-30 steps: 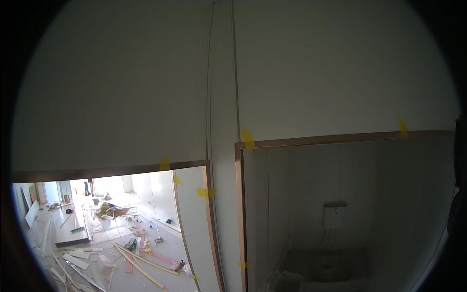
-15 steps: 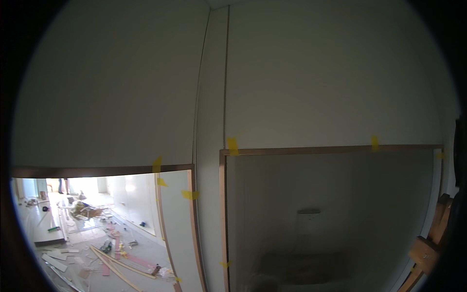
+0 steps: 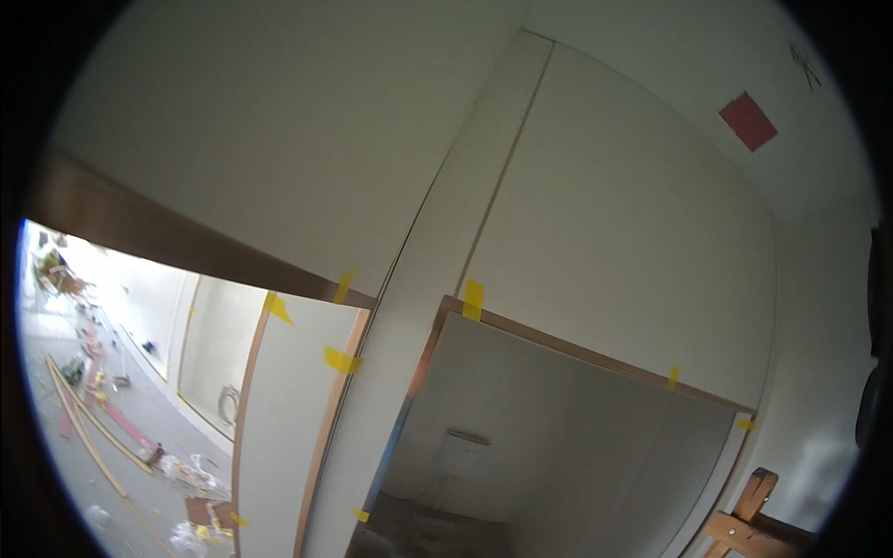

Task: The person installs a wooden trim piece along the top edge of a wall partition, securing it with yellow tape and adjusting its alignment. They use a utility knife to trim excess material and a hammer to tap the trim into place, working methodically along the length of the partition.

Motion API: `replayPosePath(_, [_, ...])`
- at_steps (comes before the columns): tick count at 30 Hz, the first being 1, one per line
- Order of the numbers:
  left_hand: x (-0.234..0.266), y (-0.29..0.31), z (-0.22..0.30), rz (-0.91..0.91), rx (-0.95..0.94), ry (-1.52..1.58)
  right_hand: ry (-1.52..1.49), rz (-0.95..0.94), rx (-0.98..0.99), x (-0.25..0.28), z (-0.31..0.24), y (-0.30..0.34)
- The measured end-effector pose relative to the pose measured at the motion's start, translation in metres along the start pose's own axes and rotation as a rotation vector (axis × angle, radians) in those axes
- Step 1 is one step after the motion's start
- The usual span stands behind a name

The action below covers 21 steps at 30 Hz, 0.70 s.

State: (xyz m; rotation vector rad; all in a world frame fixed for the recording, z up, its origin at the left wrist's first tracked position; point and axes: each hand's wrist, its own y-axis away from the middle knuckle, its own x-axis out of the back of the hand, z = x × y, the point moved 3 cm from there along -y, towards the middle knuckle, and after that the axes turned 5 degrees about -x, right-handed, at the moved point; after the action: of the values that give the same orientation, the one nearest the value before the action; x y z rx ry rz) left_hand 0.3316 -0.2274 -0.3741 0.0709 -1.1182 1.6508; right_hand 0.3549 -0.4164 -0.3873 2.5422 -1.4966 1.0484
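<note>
Neither of my hands shows in the head view. Ahead is a doorway with brown wooden trim [image 3: 577, 350], fixed with pieces of yellow tape [image 3: 473, 299]. Farther left, a second opening has similar trim [image 3: 233, 256] along its top and side, also with yellow tape [image 3: 342, 360] on it. Between the two openings stands a narrow pale wall strip [image 3: 419, 251]. At the lower right is a brown wooden frame piece [image 3: 744, 521] with crossed bars, possibly part of a ladder.
Through the left opening, long wooden strips [image 3: 84, 423] and plastic scraps [image 3: 191, 474] litter a grey floor. The right opening leads to a dim room with a small wall-mounted box [image 3: 468, 439]. A red square [image 3: 748, 121] and loose wires [image 3: 806, 67] show on the ceiling.
My view has tilted and turned to the right. The ceiling with the red square has come into sight, and the trim now slants down to the right.
</note>
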Motion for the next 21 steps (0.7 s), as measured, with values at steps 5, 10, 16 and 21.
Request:
replayPosePath(5, [-0.019, 0.000, 0.006, -0.018, -0.052, 0.062, 0.101, 0.060, -0.032, 0.015, -0.013, 0.028])
replayPosePath(10, [-0.040, -0.003, 0.007, -0.040, -0.064, 0.127, 0.187, 0.095, -0.072, 0.031, -0.012, 0.047])
replayPosePath(16, [-0.112, 0.008, 0.032, -0.125, -0.111, 0.258, 0.355, 0.220, -0.189, 0.077, 0.010, 0.121])
replayPosePath(21, [-0.145, 0.009, -0.033, -0.048, 0.129, 0.241, 0.570, 0.045, -0.235, 0.102, 0.046, 0.083])
